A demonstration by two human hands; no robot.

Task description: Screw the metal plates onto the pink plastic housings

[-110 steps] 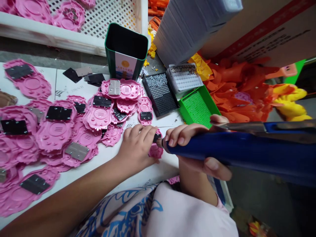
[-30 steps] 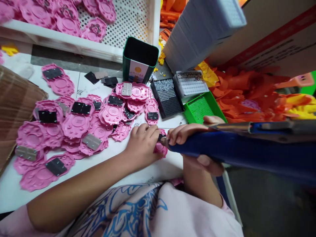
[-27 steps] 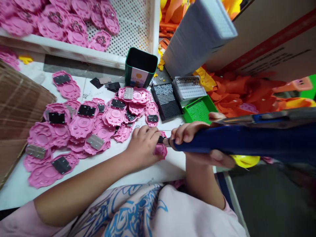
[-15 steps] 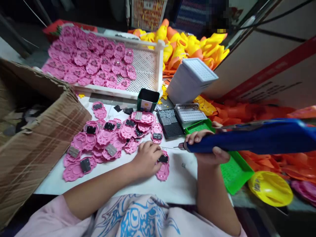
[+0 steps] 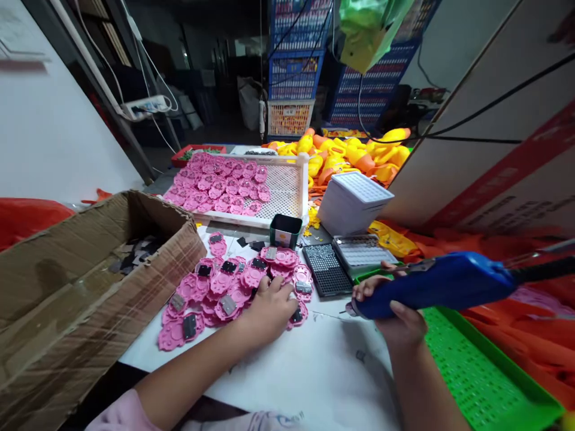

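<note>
My left hand (image 5: 273, 306) lies over the near right side of a pile of pink plastic toy shells (image 5: 231, 293), fingers apart and bent over the pieces. Its thumb side is against a pink shell with a black cover (image 5: 297, 314), partly hidden by the hand. Several shells carry black or grey rectangular covers. On the right, my right hand (image 5: 406, 323) is wrapped round a blue electric screwdriver (image 5: 426, 290). The tool is held above the white tabletop sheet (image 5: 332, 371), its bit pointing left, apart from the shells.
A cardboard box (image 5: 90, 299) with dark pieces stands left. Behind the pile are a white crate (image 5: 287, 185) of pink shells and a dark green cup (image 5: 286, 230). Right of it lie a black perforated tray (image 5: 327, 272), stacked white trays (image 5: 353, 203) and a green basket (image 5: 485, 371).
The view has tilted upward. My left hand and the shell beside it have moved away from me, to the pile. The screwdriver stays in my right hand, off the shells.
</note>
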